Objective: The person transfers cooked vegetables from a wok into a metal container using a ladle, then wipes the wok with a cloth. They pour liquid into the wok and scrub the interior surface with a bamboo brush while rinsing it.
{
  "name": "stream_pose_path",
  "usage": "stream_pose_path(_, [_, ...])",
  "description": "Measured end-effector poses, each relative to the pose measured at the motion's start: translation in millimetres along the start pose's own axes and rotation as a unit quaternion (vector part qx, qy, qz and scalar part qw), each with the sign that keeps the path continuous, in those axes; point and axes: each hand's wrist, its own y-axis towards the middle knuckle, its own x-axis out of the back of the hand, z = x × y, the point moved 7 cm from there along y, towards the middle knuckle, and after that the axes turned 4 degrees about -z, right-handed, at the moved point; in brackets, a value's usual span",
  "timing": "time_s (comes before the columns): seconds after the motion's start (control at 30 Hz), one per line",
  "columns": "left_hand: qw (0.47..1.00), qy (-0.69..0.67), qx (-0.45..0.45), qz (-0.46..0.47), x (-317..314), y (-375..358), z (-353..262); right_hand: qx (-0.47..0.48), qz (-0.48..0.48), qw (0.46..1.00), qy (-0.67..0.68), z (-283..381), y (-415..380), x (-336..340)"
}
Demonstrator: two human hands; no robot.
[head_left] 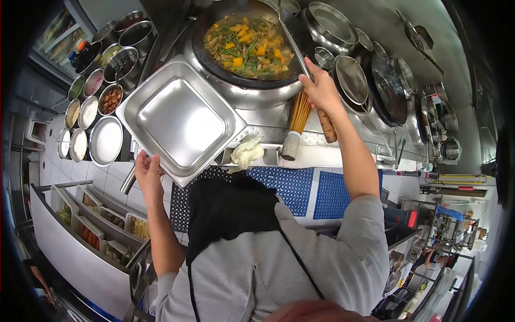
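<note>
My right hand [321,88] is closed round the long metal handle of a ladle [289,40], whose far end reaches over the wok. Vegetables with orange chunks and green beans [249,48] fill the wok [273,83]. With my left hand [148,169] I grip the near left edge of an empty square steel pan [179,121], tilted beside the wok. A metal handle [129,180] sticks out by that hand; what it belongs to is hidden. Below my right hand lie a wooden handle [326,126] and a bamboo brush [299,118].
Steel pots of seasonings [106,140] stand at the left. A crumpled pale cloth [247,152] lies at the counter's front edge. Strainers [351,80] and dark woks [389,88] are at the right. An open drawer [80,225] holds food bins. Part of another person [429,257] shows far right.
</note>
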Motion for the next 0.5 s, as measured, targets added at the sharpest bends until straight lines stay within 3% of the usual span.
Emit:
stream_pose_path(0.2, [0.999,0.03,0.003,-0.033,3.2,-2.6,1.4,-0.042,-0.011,0.998,-0.042,-34.4,58.0,14.9])
stream_pose_path(0.4, [0.997,0.047,0.022,-0.063,-0.4,-7.2,-0.2,-0.015,0.009,0.999,-0.044,-73.3,120.6,6.3])
stream_pose_path(0.5, [0.995,0.073,0.034,-0.058,3.2,-6.0,1.0,-0.109,0.116,0.972,0.172,-96.7,118.2,-27.3])
